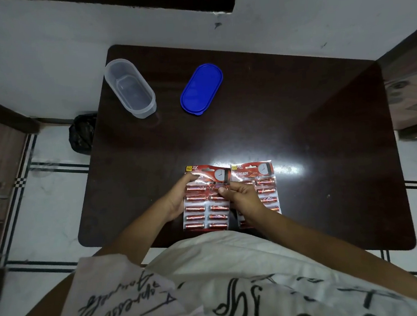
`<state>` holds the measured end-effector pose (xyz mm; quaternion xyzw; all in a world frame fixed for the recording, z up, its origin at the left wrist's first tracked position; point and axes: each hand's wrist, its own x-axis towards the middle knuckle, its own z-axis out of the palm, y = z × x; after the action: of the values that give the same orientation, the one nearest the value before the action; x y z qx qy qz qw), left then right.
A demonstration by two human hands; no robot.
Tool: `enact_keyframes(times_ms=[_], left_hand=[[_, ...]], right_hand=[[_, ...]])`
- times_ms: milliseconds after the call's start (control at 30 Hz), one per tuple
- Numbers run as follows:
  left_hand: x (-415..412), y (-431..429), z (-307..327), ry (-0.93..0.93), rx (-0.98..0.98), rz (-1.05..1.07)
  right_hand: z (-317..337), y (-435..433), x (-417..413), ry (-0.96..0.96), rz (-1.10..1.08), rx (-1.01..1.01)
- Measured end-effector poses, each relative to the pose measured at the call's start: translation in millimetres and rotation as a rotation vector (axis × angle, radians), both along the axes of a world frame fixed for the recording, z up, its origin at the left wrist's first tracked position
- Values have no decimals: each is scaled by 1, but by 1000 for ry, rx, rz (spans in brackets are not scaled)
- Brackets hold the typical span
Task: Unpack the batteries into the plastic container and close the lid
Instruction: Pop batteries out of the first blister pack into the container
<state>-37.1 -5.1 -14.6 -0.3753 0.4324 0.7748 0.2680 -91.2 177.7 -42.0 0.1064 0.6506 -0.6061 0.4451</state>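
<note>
Partly, the right hand (pixel 243 197) is hiding the right battery pack (pixel 264 178), so its near rows are hard to make out. The left hand (pixel 176 201) is gripping the left battery pack (pixel 205 208) by its left edge, thumb on top (the right hand's curled fingertips are pinching its right column). Both packs are lying on the near side of the table (pixel 300 124). The clear container (pixel 145 110) and the blue lid (pixel 201 89) are sitting far left, apart.

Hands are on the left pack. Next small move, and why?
Probably tear the battery free: the right hand pinches it, the left hand grips the left pack, and the container sits empty, lid beside it.
</note>
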Motion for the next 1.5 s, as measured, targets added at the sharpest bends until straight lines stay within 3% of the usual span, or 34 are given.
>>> enact_keyframes(times_ms=[300,633,1133,1500], left_hand=[[2,9,-11,-45,-42,46],[7,9,-5,-7,22,56],[12,10,-5,9,-35,12],[14,20,-9,-42,-160,290]], right_hand=[[7,14,-17,-299,-14,-162],[16,19,-14,-201,82,-86],[10,13,-11,-47,-104,70],[11,7,-8,-69,-101,-32]])
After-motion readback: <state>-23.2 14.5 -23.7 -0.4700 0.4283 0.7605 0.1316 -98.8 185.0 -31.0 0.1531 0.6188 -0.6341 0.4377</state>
